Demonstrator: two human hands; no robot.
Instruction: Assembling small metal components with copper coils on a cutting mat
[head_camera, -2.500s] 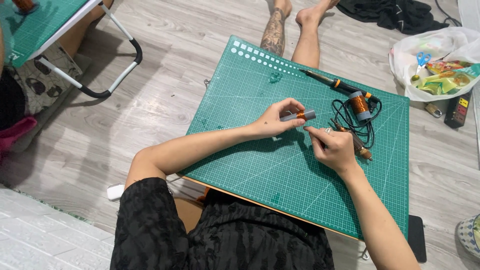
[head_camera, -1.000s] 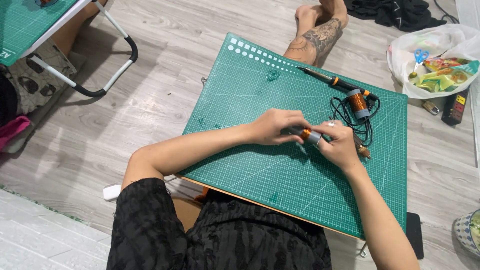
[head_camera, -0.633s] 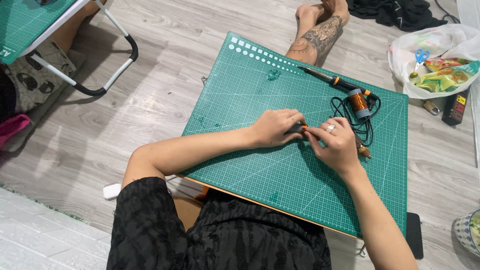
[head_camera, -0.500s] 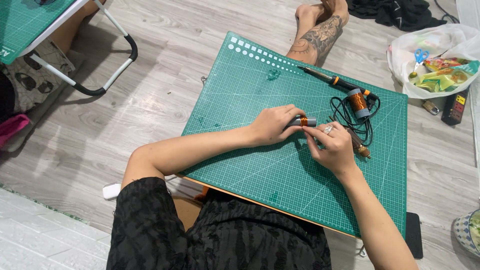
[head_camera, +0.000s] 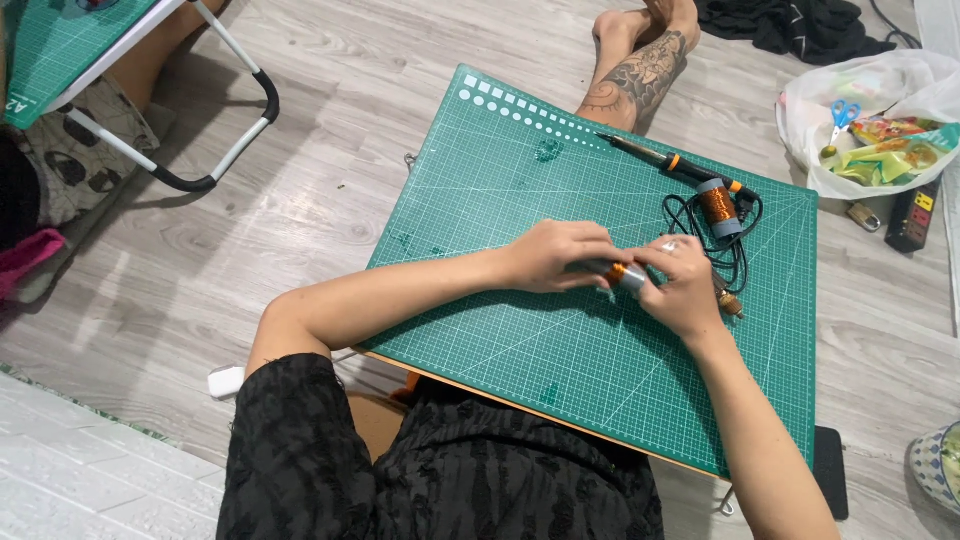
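Spool (head_camera: 626, 274) of copper-coloured wire, small with grey ends, sits pinched between both hands above the middle of the green cutting mat (head_camera: 560, 360): the left hand (head_camera: 555, 255) is closed round one end and the right hand (head_camera: 688, 285) has its fingertips closed on the other. Held so lightly, it could slip, drop onto the mat and let wire unwind. Farther off, a second spool (head_camera: 718, 207) rests on a tangled black cord (head_camera: 740, 262) beside a soldering iron (head_camera: 680, 166), and a sweeping wrist could snag that cord and drag the iron.
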